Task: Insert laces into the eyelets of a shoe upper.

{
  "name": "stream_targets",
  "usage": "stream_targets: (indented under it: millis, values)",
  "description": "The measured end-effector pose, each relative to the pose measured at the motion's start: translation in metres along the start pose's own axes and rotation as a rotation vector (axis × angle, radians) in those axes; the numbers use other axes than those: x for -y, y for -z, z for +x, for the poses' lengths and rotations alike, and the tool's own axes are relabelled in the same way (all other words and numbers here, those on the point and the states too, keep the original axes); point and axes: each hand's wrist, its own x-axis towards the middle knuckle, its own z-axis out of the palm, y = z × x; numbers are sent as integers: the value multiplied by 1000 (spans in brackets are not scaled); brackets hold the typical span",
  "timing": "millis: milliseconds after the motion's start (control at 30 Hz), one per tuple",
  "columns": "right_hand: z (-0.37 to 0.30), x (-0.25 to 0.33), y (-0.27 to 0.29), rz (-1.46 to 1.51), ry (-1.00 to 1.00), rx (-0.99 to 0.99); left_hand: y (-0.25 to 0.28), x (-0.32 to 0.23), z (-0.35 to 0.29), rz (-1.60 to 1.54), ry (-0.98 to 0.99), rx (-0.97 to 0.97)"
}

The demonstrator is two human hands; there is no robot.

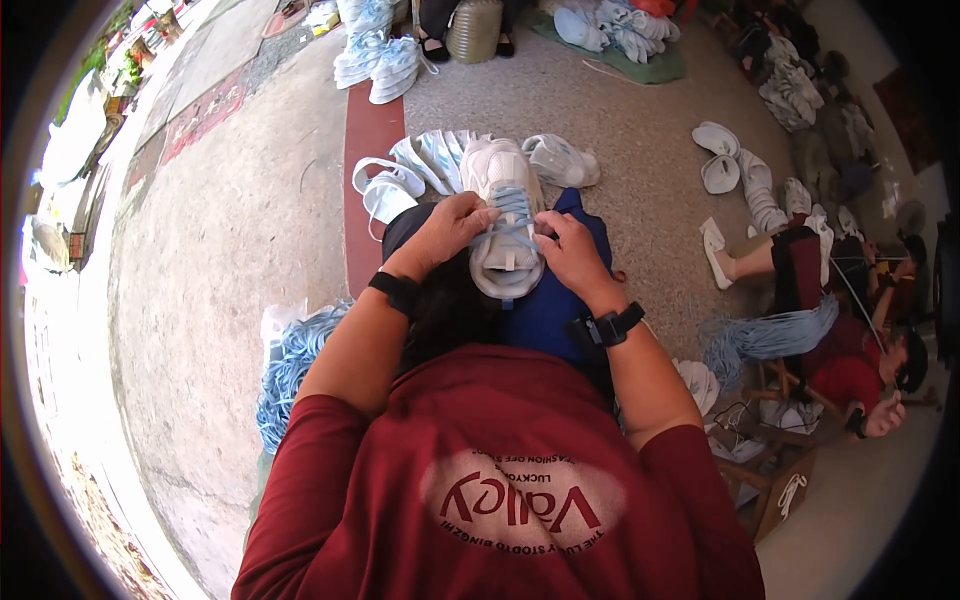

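so this person's got a white shoe (493, 160) right in front of them over the lap, toe pointing away, opening facing back at them. the left hand (458, 228) is on one side with its grip pinching the light blue lace (514, 203) between thumb and fingers. the right hand (573, 258) is across from it, its grip also pinched on the lace, fingers curled in. there's a black band on each wrist. dark blue cloth (550, 318) sits under the right forearm side, near the shoe's heel.

just past the shoe there's a row of white and pale blue uppers (432, 163), plus another upper (562, 161) to the right of the toe. a big bundle of blue laces (303, 365) lies by the left elbow. over on the right, a co-worker in a dark red top (845, 370) is near a second bundle of laces (768, 330).
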Motion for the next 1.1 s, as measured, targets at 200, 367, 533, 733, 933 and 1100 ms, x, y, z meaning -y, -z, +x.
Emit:
stream_targets:
  millis: [200, 367, 533, 733, 933, 1100]
  values:
    - [-4, -8, -3, 3, -35, -9, -13, 2, -7, 204, -98, -232]
    - [-5, 1, 0, 19, -24, 14, -17, 13, 5, 165, 23, -394]
    - [-2, -3, -3, -30, -50, 3, -20, -11, 15, 295, -228, -484]
    - [-6, 3, 2, -62, -121, 24, -11, -6, 0, -257, 33, -209]
    - [-14, 6, 5, -65, -192, 100, -7, 2, -6, -590, 142, -30]
    - [-17, 8, 14, -276, 18, -41, -11, 20, -1, -563, 170, -97]
